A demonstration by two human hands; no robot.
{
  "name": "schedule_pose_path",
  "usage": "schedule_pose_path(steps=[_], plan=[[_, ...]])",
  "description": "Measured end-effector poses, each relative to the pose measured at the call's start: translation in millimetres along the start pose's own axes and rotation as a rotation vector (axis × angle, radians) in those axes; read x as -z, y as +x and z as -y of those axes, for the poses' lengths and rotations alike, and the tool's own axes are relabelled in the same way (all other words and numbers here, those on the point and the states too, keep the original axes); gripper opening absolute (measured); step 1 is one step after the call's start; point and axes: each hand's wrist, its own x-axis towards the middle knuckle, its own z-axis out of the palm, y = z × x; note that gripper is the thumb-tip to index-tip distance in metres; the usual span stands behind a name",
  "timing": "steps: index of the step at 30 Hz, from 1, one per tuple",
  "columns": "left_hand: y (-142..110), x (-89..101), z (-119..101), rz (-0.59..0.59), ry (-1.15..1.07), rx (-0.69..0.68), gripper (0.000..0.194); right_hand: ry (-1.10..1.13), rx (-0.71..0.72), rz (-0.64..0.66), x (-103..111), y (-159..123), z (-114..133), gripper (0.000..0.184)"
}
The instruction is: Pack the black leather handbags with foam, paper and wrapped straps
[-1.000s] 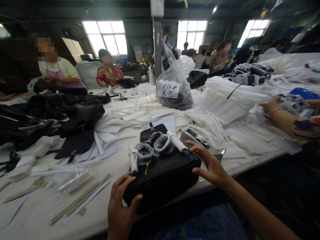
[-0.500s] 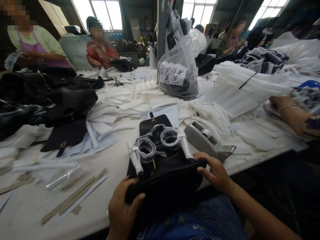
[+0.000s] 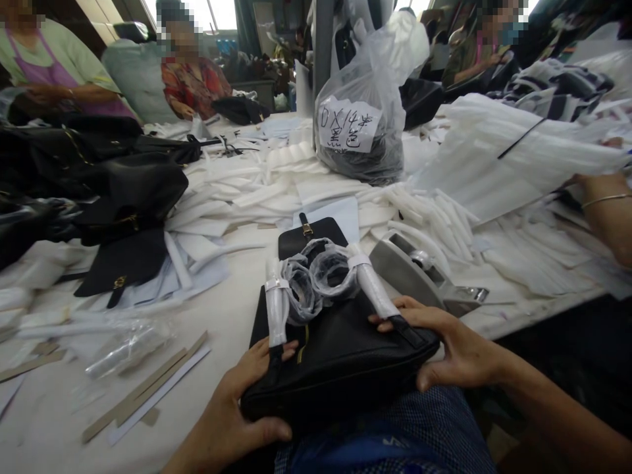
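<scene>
A black bag [image 3: 345,355] lies at the table's front edge, its near end over my lap and its flap [image 3: 320,234] spread out on the far side. My left hand [image 3: 251,388] grips the near left corner, thumb below and fingers on top. At the near right corner my right hand [image 3: 439,342] holds on the same way. Two straps wrapped in clear film lie coiled on the bag, a left strap [image 3: 277,306] and a right strap [image 3: 372,286]. Just beyond my right hand stands a grey tape dispenser [image 3: 409,270].
White foam strips [image 3: 237,197] cover the table's middle. Black bags [image 3: 123,197] are piled at left, near cardboard strips [image 3: 148,388]. A filled plastic bag with a handwritten label [image 3: 348,125] stands by a post. A co-worker's hand [image 3: 602,197] holds foam sheets [image 3: 523,158] at right.
The bag's near end has tilted up towards me, and my right hand has moved right with its corner. The left strap stands straighter. The view has dipped slightly.
</scene>
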Motion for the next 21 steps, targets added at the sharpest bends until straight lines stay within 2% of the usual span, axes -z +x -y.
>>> schedule_pose_path(steps=[3,6,10,12,15,18,21], plan=[[5.2,1.9,3.2,0.054,0.083,-0.091,0.068,-0.123,0.059,0.008,0.5,1.2,-7.4,0.066],[6.8,0.5,8.4,0.063,0.126,-0.159,0.054,-0.233,0.148,-0.011,-3.7,-3.9,-23.7,0.056],[2.2,-7.4,14.5,-0.057,0.174,-0.162,0.028,-0.319,0.254,-0.144,-17.3,-13.6,-41.2,0.039],[-0.1,-14.1,18.2,-0.157,0.218,-0.089,0.037,-0.352,0.202,-0.222,-26.5,-16.8,-46.9,0.039],[-1.2,-25.5,24.5,-0.305,0.276,0.151,0.05,-0.371,-0.035,-0.288,-39.7,-18.2,-54.8,0.041],[-2.5,-34.5,29.2,-0.316,0.271,0.362,0.054,-0.332,-0.219,-0.32,-50.5,-18.5,-61.5,0.042],[-5.3,-40.0,32.0,-0.32,0.268,0.419,0.054,-0.293,-0.267,-0.361,-59.6,-19.7,-63.7,0.044]])
